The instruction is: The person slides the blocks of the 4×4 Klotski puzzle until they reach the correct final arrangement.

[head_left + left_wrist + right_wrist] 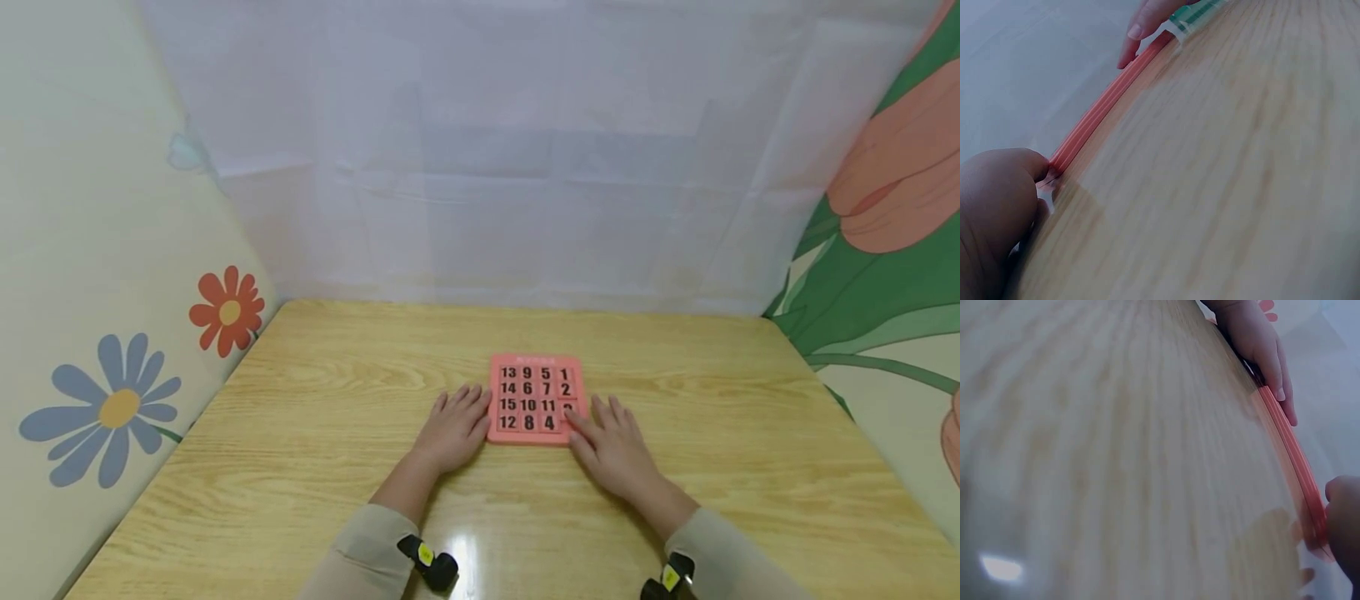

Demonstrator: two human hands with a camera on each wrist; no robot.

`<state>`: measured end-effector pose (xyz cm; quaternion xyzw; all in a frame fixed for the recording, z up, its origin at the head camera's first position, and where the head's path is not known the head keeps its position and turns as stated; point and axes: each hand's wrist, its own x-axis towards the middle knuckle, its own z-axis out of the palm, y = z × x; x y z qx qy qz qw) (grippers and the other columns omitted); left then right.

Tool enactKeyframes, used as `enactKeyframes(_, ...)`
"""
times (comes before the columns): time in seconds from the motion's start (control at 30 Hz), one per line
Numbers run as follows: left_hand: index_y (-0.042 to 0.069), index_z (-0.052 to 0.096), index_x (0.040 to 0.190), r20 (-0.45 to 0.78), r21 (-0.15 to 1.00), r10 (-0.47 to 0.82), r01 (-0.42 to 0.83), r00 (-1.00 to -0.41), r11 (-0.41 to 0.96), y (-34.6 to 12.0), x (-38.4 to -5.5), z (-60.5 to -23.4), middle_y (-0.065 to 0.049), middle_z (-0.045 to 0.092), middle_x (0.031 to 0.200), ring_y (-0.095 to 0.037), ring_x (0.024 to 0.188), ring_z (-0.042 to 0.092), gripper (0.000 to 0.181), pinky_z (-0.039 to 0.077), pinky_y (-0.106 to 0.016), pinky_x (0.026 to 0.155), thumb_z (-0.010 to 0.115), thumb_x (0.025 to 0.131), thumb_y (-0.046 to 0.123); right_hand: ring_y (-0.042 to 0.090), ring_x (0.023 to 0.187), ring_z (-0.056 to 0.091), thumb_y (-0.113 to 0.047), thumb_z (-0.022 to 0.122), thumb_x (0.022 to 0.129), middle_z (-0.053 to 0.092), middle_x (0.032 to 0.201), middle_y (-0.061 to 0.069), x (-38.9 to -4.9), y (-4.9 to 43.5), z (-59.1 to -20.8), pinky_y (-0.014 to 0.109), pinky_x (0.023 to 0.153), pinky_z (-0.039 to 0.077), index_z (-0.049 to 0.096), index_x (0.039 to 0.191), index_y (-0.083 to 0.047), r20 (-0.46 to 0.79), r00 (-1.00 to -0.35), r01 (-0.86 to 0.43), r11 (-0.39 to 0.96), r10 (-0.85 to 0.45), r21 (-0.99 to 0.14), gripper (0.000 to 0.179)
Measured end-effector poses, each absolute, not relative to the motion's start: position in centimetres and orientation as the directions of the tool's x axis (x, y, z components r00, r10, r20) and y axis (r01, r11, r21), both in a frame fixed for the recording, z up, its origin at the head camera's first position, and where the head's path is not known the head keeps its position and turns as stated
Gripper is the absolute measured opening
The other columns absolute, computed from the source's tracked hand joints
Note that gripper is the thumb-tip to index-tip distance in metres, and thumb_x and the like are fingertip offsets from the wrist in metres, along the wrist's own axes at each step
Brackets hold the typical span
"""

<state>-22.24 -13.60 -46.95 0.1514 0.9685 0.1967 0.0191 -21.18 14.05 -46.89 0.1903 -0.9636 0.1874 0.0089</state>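
The pink number puzzle [528, 397] lies flat on the worktop between the two hands, and it looks like light, stiff plastic, apt to skate on that smooth finish unless steadied at its raised rim. Left hand [453, 429] along the left edge, fingers stretched out and lying near one another, thumb right at the rim: a sound place to brace. Right hand [615, 450] at the other side, fingers spread apart and clamped on nothing, index tip down on a tile [566, 406] in the last column, its number partly covered! Tiles should slide under gentle fingertip pressure; push too hard and one may jam. Under it all, the wood-grained worktop [337, 350], glossy, throwing back a bright glare near the sleeves [367, 554]. Beyond, a creased white sheet [487, 167]; leftward, blue [112, 408] and red flowers [227, 311]; rightward, a big pink tulip [907, 167].
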Motion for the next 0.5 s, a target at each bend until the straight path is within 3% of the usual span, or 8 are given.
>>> enactKeyframes(0.5,0.011,0.036,0.152,0.016,0.391,0.302,0.284,-0.953,0.875,-13.47,-22.35,-47.02,-0.013,0.031,0.16,-0.032,0.151,0.021,0.052,0.01,-0.056,0.124,0.037,0.105,0.033,0.045,0.15,0.012,-0.038,0.045,0.103,0.025,0.16,0.022,-21.76,13.36,-47.46,0.06,0.122,0.01,0.051,0.144,-0.018,0.081,-0.944,-0.321,0.844,-0.319,-0.429,0.047)
